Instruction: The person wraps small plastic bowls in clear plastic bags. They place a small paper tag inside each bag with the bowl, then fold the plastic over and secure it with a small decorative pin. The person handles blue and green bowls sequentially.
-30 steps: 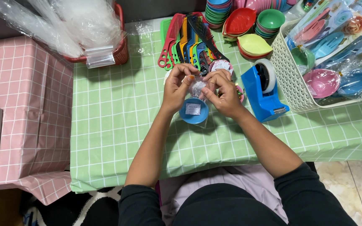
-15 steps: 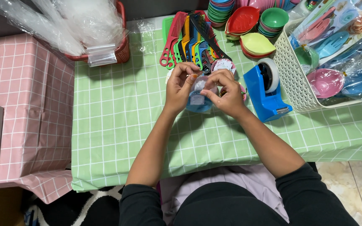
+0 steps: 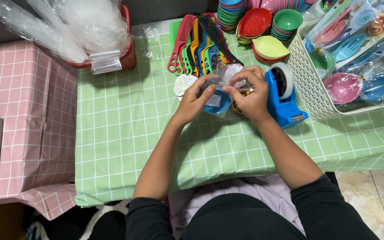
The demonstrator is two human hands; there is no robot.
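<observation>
At the frame centre, the left hand (image 3: 196,98) and right hand (image 3: 249,94) both pinch a blue wrapped packet (image 3: 216,98) beside the blue tape dispenser (image 3: 283,95).

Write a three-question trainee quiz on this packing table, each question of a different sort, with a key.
1. True or false: the left hand and right hand both hold the small blue bowl in clear wrap.
2. Multiple choice: what stands just to the right of the right hand? A) a red basket B) a blue tape dispenser C) a pink cloth.
3. Fill in: the fan of coloured combs lies on the ____ checked tablecloth.

Key: 1 true. 2 B, the blue tape dispenser. 3 green.
</observation>
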